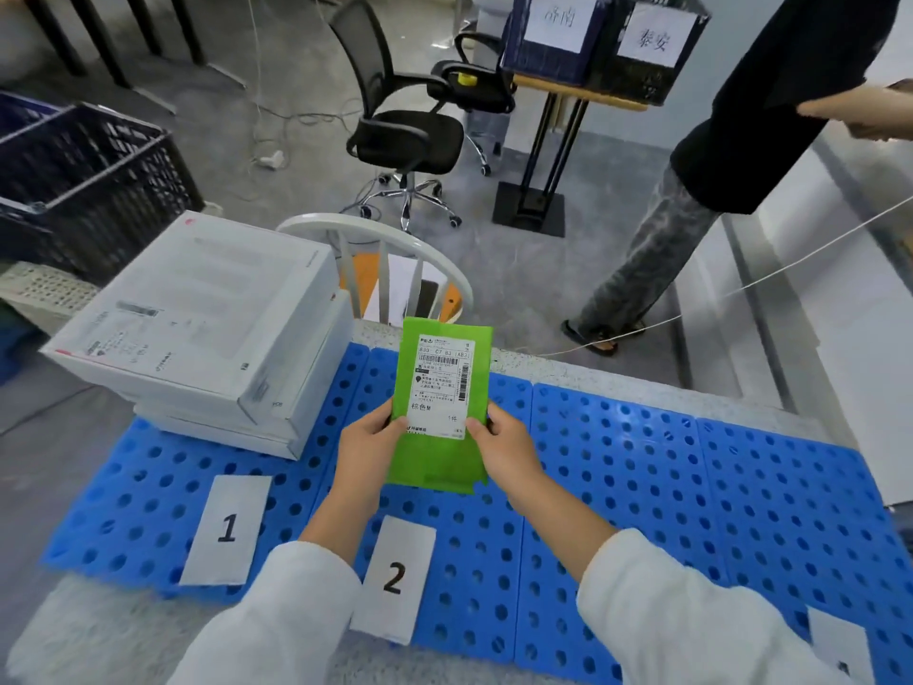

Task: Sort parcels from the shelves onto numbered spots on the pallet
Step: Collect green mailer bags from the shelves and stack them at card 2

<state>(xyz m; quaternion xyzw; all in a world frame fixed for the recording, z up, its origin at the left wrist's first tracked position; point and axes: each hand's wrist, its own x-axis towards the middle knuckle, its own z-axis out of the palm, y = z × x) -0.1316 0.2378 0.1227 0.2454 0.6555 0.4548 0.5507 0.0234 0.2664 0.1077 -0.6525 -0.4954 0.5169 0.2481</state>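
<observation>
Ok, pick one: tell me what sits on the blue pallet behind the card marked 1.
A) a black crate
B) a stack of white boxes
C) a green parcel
B: the white boxes lie on the pallet behind the card marked 1; the green parcel is held by the left hand and right hand.

Green parcel over blue pallet

The parcel [441, 412] is bright green (white label, black print); the pallet [642, 462] is blue, dotted with round holes; boxes [197, 328] white.
</observation>
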